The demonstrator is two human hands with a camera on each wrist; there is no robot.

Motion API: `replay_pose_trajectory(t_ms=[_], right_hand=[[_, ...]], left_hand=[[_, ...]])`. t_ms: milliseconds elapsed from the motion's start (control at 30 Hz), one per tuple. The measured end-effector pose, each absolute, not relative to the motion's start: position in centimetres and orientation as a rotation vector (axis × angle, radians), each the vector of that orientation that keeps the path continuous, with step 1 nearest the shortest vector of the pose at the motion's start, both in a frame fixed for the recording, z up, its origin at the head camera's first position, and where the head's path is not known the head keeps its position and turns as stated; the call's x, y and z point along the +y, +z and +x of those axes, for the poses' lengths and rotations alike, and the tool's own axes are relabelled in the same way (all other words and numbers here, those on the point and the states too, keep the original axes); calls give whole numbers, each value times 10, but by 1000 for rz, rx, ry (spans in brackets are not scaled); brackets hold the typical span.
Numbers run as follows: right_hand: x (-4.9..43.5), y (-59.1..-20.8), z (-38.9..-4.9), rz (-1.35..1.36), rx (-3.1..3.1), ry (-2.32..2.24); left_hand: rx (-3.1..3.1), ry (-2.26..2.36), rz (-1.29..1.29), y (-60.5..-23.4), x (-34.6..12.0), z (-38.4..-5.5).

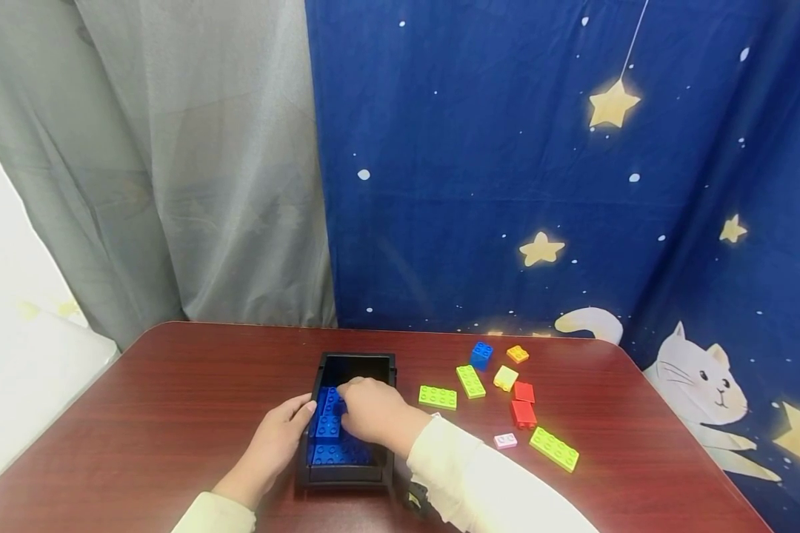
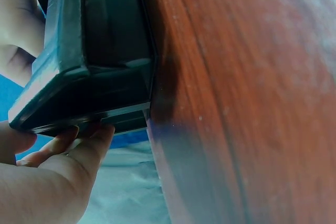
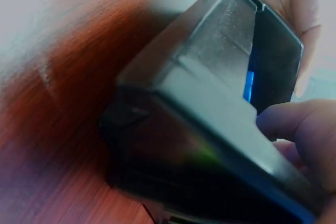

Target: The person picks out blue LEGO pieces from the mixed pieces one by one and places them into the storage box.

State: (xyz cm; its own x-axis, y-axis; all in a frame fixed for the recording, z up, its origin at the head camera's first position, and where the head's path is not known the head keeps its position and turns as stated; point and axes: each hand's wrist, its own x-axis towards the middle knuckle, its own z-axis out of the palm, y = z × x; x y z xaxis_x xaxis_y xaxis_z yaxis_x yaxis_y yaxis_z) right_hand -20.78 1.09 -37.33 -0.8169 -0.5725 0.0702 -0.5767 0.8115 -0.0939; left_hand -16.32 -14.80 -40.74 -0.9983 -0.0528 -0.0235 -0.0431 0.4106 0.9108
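A black open box (image 1: 347, 477) stands on the table with several blue toy bricks (image 1: 329, 427) inside, along its left side and near end. My left hand (image 1: 278, 435) holds the box's left wall, thumb at the rim; in the left wrist view its fingertips (image 2: 105, 132) touch the outside. Over the right wall, my right hand (image 1: 376, 412) reaches into the box, its fingertips right at the blue bricks. In the right wrist view the right thumb (image 3: 283, 119) bends over the rim, and the wall hides most of the other fingers; I cannot tell whether they pinch a brick.
Right of the box lie lime bricks (image 1: 438, 397), a blue brick (image 1: 481, 355), an orange one (image 1: 517, 354), a pale yellow one (image 1: 506, 378), red ones (image 1: 523, 414) and a pink one (image 1: 505, 441). A small dark object (image 1: 418, 494) sits beside the right sleeve. Curtains hang behind the table.
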Motion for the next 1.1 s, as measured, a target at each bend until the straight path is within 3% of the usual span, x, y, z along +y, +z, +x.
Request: replay_pose_trajectory(t_ms=[467,1100], right_hand=[[35,-368,-207,1041,-2776,363],[86,-369,-219,878,-2484,602]], left_hand=[[-2626,-1688,94,-403,-147,-162],[-2638,-1671,91,-404,-148,-162]])
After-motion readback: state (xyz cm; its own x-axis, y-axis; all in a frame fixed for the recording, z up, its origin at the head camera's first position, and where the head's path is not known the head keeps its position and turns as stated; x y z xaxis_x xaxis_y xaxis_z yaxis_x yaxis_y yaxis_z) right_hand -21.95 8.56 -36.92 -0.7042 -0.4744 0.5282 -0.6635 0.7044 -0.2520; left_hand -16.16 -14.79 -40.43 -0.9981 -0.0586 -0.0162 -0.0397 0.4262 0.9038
